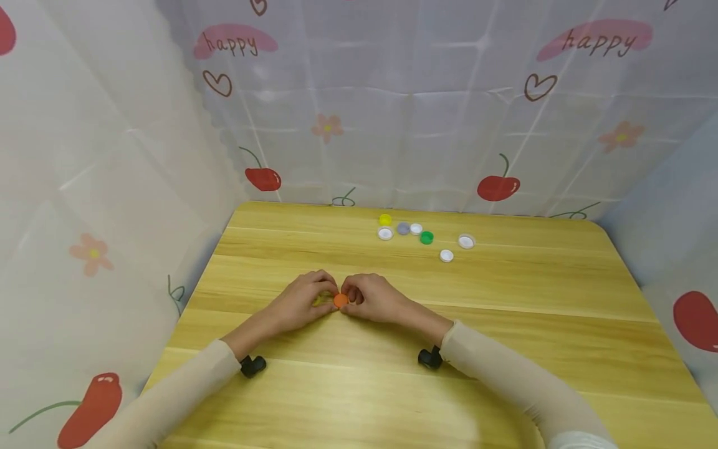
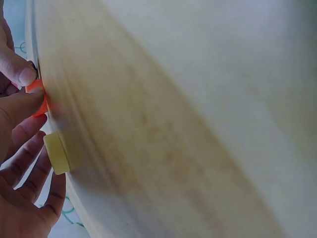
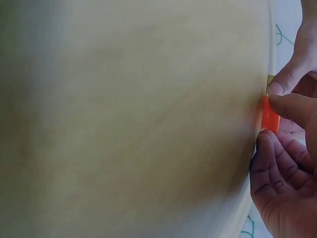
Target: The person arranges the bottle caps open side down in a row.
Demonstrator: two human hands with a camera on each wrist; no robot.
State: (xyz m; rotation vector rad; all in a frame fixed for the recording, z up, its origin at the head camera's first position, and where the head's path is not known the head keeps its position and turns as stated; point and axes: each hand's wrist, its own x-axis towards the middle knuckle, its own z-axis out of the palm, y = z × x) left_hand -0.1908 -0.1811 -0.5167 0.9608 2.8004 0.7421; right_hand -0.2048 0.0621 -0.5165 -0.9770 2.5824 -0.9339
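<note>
Near the middle of the table, a small orange bottle cap (image 1: pixel 341 300) lies between my two hands, top side up. My left hand (image 1: pixel 305 299) pinches it from the left, thumb in front and index finger behind; its thumb shows on the orange cap (image 2: pixel 38 105) in the left wrist view. From the right, my right hand (image 1: pixel 376 298) pinches the same cap, also seen as an orange cap (image 3: pixel 270 116) in the right wrist view. Beside the left fingers stands a yellow cap (image 2: pixel 57 153), mostly hidden under that hand in the head view.
Toward the back of the wooden table (image 1: pixel 348 386) several more caps are scattered: a yellow one (image 1: pixel 385 219), a green one (image 1: pixel 427 237), a greyish one (image 1: pixel 403 229) and several white ones, including one at the right (image 1: pixel 467 241). Printed curtains (image 1: pixel 404 112) enclose the table's back and sides.
</note>
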